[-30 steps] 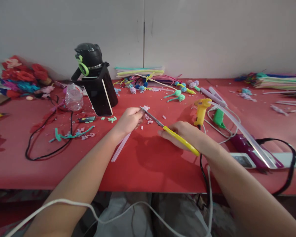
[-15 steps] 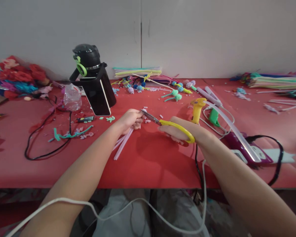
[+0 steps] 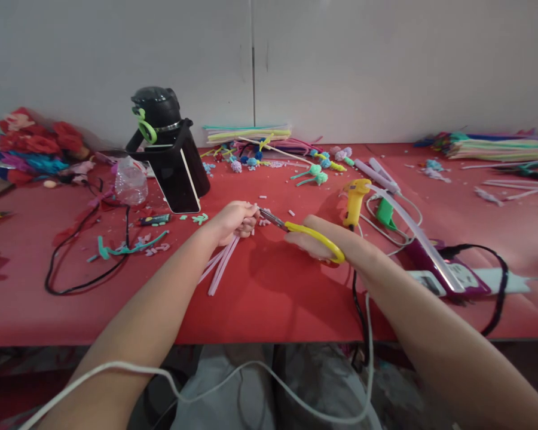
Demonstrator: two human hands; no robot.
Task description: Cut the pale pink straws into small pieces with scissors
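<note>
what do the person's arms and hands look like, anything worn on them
Both forearms are bare to the bottom edge of the picture: no sleeves show. The left hand and the right hand wear no gloves, and no ring, watch or bracelet can be made out. A thin white cable loops under both arms.

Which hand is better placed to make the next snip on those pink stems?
Probably the right hand: it grips the yellow scissors, blades at the pink stems bunched in the left hand.
</note>
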